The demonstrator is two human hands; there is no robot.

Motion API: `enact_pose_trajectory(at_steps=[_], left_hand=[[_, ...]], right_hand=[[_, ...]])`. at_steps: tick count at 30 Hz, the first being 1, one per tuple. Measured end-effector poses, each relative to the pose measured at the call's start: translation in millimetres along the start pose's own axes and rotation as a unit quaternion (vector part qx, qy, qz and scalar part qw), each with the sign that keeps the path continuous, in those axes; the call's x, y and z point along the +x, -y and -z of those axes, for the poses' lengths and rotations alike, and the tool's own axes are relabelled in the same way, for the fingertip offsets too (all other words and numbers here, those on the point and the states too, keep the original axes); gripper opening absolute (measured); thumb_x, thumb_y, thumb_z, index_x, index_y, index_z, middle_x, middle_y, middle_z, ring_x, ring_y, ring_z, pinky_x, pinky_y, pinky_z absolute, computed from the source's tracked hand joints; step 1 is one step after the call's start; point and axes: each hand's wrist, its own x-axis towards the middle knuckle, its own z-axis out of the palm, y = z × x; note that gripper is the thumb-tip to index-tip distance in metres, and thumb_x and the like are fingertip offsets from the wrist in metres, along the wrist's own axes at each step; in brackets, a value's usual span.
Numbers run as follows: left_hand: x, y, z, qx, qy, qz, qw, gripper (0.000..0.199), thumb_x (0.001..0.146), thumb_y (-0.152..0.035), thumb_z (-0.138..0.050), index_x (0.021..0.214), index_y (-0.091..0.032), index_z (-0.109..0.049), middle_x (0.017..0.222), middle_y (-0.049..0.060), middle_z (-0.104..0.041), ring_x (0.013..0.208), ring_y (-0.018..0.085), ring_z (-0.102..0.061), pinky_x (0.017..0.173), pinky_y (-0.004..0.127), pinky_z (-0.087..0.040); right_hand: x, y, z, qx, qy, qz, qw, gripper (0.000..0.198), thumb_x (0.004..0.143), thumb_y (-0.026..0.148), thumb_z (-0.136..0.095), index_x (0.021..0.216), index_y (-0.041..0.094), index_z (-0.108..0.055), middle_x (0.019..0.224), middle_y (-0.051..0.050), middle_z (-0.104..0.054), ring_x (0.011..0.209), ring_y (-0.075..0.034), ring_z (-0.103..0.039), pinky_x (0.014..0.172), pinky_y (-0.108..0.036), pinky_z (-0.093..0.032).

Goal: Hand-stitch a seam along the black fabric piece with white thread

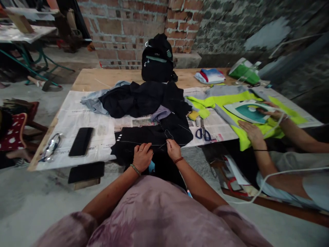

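Note:
A black garment [151,135] lies spread along the table's front edge, with small white marks near its left end. My left hand [143,157] is closed on its near edge, thumb hidden below the cloth. Just to the right, my right hand [174,150] pinches at the same edge, and a pale thread [167,133] loops up from its fingertips. Whether a needle is in those fingers is too small to tell. Another pale line of thread runs along the cloth between the hands. Dark-handled scissors [203,133] lie right of the garment.
Newspaper covers the wooden table [84,77]. A phone [81,141] and glasses [51,146] lie left; a bundle of dark clothing [138,99] and a black backpack [157,61] are beyond. At right, a co-worker's hands work an iron [248,111] on a yellow-grey garment [228,97]; its cord hangs nearby.

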Motion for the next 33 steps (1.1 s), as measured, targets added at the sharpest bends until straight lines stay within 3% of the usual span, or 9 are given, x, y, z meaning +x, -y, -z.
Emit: enact_pose_trajectory(at_steps=[9,18,26,30,33], left_hand=[[10,22,-1,-0.092,0.06,0.037,0.993,0.019,0.078,-0.033,-0.052,0.069,-0.022,-0.065,0.089,0.001,-0.066,0.087,0.018,-0.052,0.083,0.04,-0.026],[15,22,-4,-0.187,0.031,0.118,0.975,0.012,0.07,-0.031,-0.063,0.064,-0.022,-0.065,0.079,-0.001,-0.066,0.079,0.015,-0.056,0.079,0.033,-0.034],[11,22,-10,-0.162,0.012,0.098,0.982,0.002,0.07,-0.021,-0.062,0.071,-0.019,-0.061,0.075,0.001,-0.064,0.078,0.016,-0.058,0.081,0.033,-0.037],[12,28,-17,-0.209,0.022,0.125,0.97,0.022,0.069,-0.016,-0.062,0.091,-0.019,-0.061,0.08,0.002,-0.065,0.076,0.015,-0.058,0.077,0.031,-0.042],[14,34,-20,-0.256,0.057,0.119,0.957,0.02,0.07,-0.015,-0.061,0.089,-0.019,-0.064,0.077,0.001,-0.063,0.07,0.013,-0.058,0.069,0.026,-0.044]], right_hand=[[-1,-1,-1,-0.001,-0.005,0.005,1.0,0.027,0.087,0.025,-0.033,0.093,0.015,-0.057,0.084,-0.008,-0.061,0.08,-0.016,-0.056,0.076,-0.028,-0.045],[0,0,0,-0.003,-0.011,0.015,1.0,0.026,0.086,0.024,-0.034,0.092,0.014,-0.057,0.083,-0.009,-0.062,0.08,-0.015,-0.057,0.076,-0.027,-0.045],[-1,-1,0,-0.001,-0.002,0.003,1.0,0.027,0.087,0.025,-0.034,0.092,0.015,-0.058,0.083,-0.008,-0.061,0.08,-0.015,-0.057,0.075,-0.027,-0.045],[0,0,2,0.019,0.003,-0.011,1.0,0.027,0.087,0.026,-0.034,0.093,0.015,-0.059,0.086,-0.008,-0.061,0.083,-0.015,-0.057,0.078,-0.029,-0.045],[2,3,6,0.051,0.011,-0.032,0.998,0.027,0.086,0.029,-0.037,0.092,0.017,-0.06,0.086,-0.007,-0.062,0.082,-0.015,-0.057,0.076,-0.029,-0.046]])
